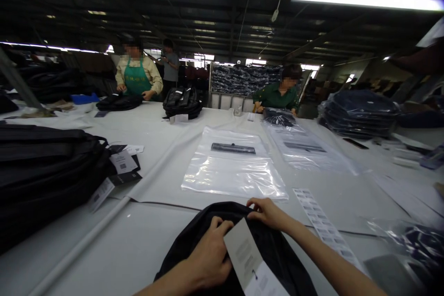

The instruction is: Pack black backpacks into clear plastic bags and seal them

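A black backpack [197, 226] lies on the table right in front of me. My left hand [213, 252] is closed on its fabric, fingers curled and partly hidden by a paper hang tag [244, 247]. At the bag's top edge, my right hand [268, 212] pinches the cloth between thumb and fingers. The hang tag, joined to a second card by a dark cord, rests over the bag between my hands. Just beyond the backpack a clear plastic bag [236, 171] with a dark printed strip lies flat.
Stacked black bags with tags [52, 171] fill the left side. More clear plastic bags [305, 148] and a label sheet [326, 226] lie to the right, near wrapped bags [360, 111]. Across the table, a person in a green apron [137, 78] and another in dark green [279, 95] handle bags.
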The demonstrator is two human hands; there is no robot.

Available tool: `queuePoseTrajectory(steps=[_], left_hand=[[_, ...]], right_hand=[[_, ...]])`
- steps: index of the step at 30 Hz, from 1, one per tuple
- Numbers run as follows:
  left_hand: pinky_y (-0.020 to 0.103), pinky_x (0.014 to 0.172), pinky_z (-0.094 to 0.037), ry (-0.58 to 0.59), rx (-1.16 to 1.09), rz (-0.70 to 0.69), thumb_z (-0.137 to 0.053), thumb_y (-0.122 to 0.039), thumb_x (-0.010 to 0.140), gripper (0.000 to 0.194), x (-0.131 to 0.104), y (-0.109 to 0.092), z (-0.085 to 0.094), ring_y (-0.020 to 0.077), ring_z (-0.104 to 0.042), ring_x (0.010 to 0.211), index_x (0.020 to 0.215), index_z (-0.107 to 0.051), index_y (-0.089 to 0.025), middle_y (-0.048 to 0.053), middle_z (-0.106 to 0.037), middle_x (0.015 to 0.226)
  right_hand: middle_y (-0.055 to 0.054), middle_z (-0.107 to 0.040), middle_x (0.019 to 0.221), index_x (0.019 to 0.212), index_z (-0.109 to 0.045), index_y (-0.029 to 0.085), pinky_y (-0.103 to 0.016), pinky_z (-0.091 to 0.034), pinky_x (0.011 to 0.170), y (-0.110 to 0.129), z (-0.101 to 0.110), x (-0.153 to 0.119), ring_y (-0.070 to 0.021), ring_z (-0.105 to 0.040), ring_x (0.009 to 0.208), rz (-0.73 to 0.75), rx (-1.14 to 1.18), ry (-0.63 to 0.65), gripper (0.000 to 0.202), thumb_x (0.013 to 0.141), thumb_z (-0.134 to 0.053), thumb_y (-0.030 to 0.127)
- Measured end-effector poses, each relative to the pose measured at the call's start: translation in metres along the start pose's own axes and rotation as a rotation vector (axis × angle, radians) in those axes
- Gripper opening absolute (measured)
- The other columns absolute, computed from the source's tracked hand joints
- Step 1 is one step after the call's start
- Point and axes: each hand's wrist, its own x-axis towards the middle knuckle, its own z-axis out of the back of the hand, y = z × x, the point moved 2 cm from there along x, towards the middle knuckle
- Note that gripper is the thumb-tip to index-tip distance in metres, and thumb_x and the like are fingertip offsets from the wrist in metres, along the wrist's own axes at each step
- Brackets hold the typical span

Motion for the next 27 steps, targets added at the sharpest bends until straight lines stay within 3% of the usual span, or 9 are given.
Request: queuePoseTrajectory(steps=[4,8,11,14,18,20,23,27], left_hand=[[0.039,0.097,-0.038,-0.015,-0.014,-0.022,-0.045,-0.007,0.073,0.042,-0.014,0.009,0.008,0.0229,-0.042,0.108,0.108,-0.056,-0.027,0.003,-0.048,0.124],[0.040,0.102,-0.034,-0.199,0.019,0.161,-0.039,-0.005,0.075,0.057,-0.010,0.055,0.026,0.0224,-0.040,0.117,0.129,-0.042,-0.024,0.007,-0.043,0.131],[0.040,0.099,-0.037,-0.025,-0.043,0.162,-0.051,-0.012,0.071,0.061,0.005,0.079,0.032,0.0240,-0.046,0.112,0.130,-0.041,-0.021,0.008,-0.050,0.124],[0.036,0.090,-0.042,0.073,-0.095,0.129,-0.061,-0.021,0.068,0.048,0.016,0.074,0.044,0.0225,-0.052,0.098,0.115,-0.054,-0.022,0.005,-0.058,0.107],[0.029,0.086,-0.041,0.129,-0.113,0.016,-0.060,-0.016,0.067,0.042,0.012,0.043,0.063,0.0194,-0.048,0.097,0.107,-0.057,-0.026,0.001,-0.055,0.104],[0.030,0.086,-0.040,0.169,-0.070,-0.005,-0.057,-0.011,0.064,0.049,0.012,0.037,0.061,0.0199,-0.047,0.096,0.110,-0.055,-0.027,0.001,-0.054,0.107],[0.034,0.082,-0.040,0.193,0.043,0.009,-0.057,-0.011,0.059,0.052,0.026,0.049,0.042,0.0227,-0.048,0.090,0.110,-0.054,-0.024,0.004,-0.056,0.103],[0.034,0.078,-0.041,0.357,-0.020,0.013,-0.060,-0.020,0.062,0.028,0.060,0.080,0.013,0.0232,-0.054,0.080,0.090,-0.060,-0.020,0.005,-0.061,0.086]], right_hand=[[-0.003,-0.062,0.099,0.107,-0.053,0.021,-0.029,-0.043,0.080,0.007,-0.018,0.003,-0.0188,-0.056,0.089,0.132,0.007,-0.025,0.046,0.064,-0.068,0.023],[-0.004,-0.063,0.099,0.101,-0.058,0.022,-0.031,-0.042,0.082,0.006,-0.023,0.000,-0.0199,-0.057,0.091,0.112,-0.056,-0.068,0.028,0.073,-0.058,0.024],[-0.005,-0.065,0.098,0.102,-0.058,0.021,-0.032,-0.042,0.081,0.013,-0.019,-0.001,-0.0219,-0.059,0.090,0.064,-0.133,-0.048,0.029,0.073,-0.059,0.028],[-0.005,-0.066,0.096,0.102,-0.059,0.022,-0.031,-0.042,0.078,0.033,-0.008,-0.016,-0.0225,-0.060,0.088,0.054,-0.202,-0.014,0.031,0.072,-0.061,0.031],[-0.003,-0.064,0.093,0.106,-0.057,0.025,-0.029,-0.042,0.075,0.052,0.000,-0.049,-0.0202,-0.059,0.085,0.062,-0.273,-0.011,0.031,0.076,-0.060,0.027],[-0.004,-0.062,0.090,0.102,-0.059,0.023,-0.029,-0.042,0.073,0.048,-0.006,-0.058,-0.0200,-0.059,0.083,0.001,-0.332,-0.003,0.024,0.079,-0.057,0.029],[-0.009,-0.059,0.088,0.081,-0.063,0.017,-0.031,-0.043,0.071,0.034,-0.019,-0.050,-0.0213,-0.057,0.080,-0.082,-0.453,0.049,0.021,0.082,-0.052,0.035],[-0.015,-0.057,0.093,0.077,-0.063,0.014,-0.033,-0.042,0.067,0.020,-0.031,-0.021,-0.0254,-0.056,0.082,-0.090,-0.538,0.132,0.031,0.082,-0.049,0.042]])
